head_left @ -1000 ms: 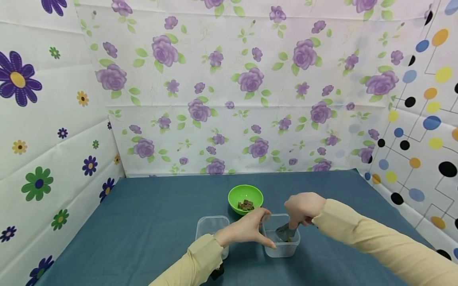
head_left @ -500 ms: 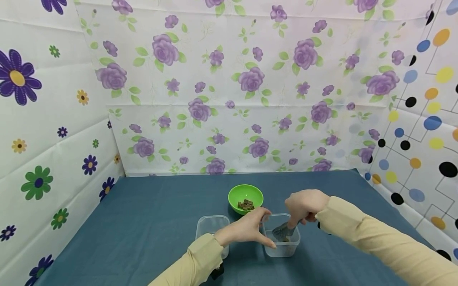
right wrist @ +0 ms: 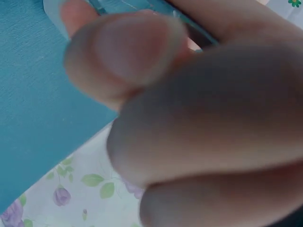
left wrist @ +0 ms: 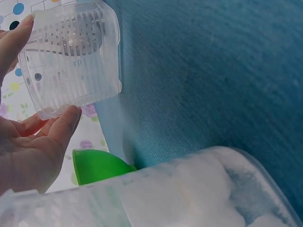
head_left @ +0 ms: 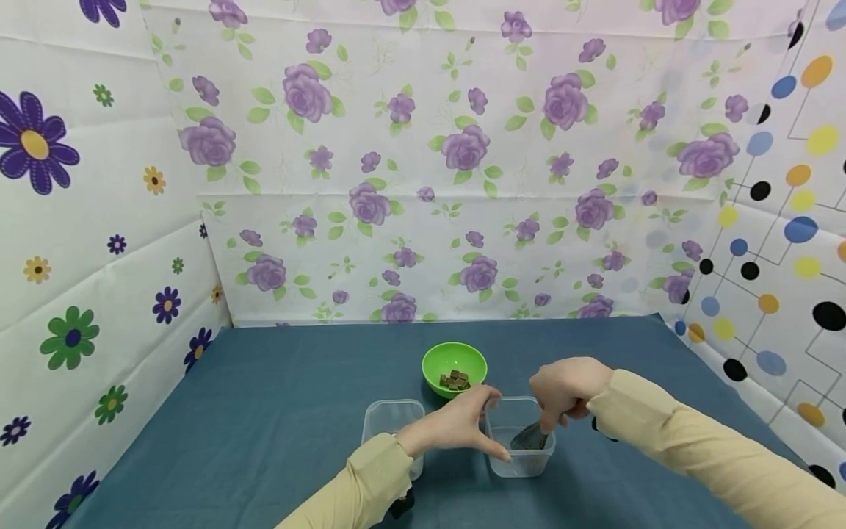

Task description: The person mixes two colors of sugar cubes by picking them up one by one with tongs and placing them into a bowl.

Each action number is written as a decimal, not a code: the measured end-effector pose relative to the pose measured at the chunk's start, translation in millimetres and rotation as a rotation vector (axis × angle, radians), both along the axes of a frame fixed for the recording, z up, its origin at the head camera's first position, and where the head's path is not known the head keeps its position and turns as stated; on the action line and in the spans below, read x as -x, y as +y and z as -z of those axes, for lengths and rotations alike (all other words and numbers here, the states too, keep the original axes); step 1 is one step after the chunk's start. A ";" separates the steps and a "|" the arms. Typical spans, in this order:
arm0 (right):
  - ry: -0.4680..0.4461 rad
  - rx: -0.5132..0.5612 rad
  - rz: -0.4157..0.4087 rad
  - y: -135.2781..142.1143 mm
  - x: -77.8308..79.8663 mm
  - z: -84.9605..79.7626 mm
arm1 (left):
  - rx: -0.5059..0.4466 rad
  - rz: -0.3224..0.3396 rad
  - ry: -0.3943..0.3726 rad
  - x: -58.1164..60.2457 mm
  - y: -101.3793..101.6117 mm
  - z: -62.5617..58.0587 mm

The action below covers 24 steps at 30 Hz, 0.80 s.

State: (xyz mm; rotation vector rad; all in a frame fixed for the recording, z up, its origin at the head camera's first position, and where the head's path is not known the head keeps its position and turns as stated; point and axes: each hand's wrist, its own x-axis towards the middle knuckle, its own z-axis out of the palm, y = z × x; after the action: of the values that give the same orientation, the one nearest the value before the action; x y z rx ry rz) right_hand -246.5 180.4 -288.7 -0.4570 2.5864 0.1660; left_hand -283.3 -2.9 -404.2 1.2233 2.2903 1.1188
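Observation:
My left hand (head_left: pixel 452 422) holds a clear plastic container (head_left: pixel 518 464) between thumb and fingers, one on each side. From above, my right hand (head_left: pixel 570 389) grips a dark grey slotted spoon (head_left: pixel 529 437), its head down inside that container. Through the container's ribbed side, the left wrist view shows the perforated spoon head (left wrist: pixel 85 35). Curled fingers (right wrist: pixel 203 113) fill the right wrist view and hide most of the handle. Just behind, a green bowl (head_left: pixel 439 360) contains several small brown cubes (head_left: pixel 454 380).
A second clear container (head_left: pixel 390 413) stands to the left, partly behind my left hand and wrist. White, lumpy stuff (left wrist: pixel 184 189) shows inside it in the left wrist view. A blue cloth (head_left: pixel 297 411) covers the table, with patterned sheets (head_left: pixel 423 242) around it.
My right hand has shifted slightly right, and the spoon head has moved and turned inside the container. The left hand and container stay in place.

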 end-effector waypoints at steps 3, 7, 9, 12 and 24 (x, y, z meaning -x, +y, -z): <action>-0.014 0.048 -0.037 3.9 1.6 -0.3 | 0.006 -0.008 -0.007 0.0 -0.1 0.0; -0.018 0.112 -0.084 10.4 5.1 0.3 | 0.007 -0.008 -0.007 0.6 0.0 0.6; -0.016 0.134 -0.095 14.3 7.8 1.4 | 0.006 -0.005 -0.007 0.9 0.1 1.2; -0.022 0.167 -0.103 22.0 12.8 2.6 | 0.007 -0.004 -0.006 1.0 -0.1 1.2; -0.078 0.360 -0.154 57.4 28.3 9.0 | 0.007 -0.026 -0.010 0.5 1.0 1.6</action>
State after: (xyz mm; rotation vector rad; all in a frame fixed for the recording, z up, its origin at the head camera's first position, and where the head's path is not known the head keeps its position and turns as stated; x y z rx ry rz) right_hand -274.8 237.8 -297.8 -0.7764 2.5071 -0.2651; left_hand -283.8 -1.9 -405.7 1.1854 2.3069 1.1219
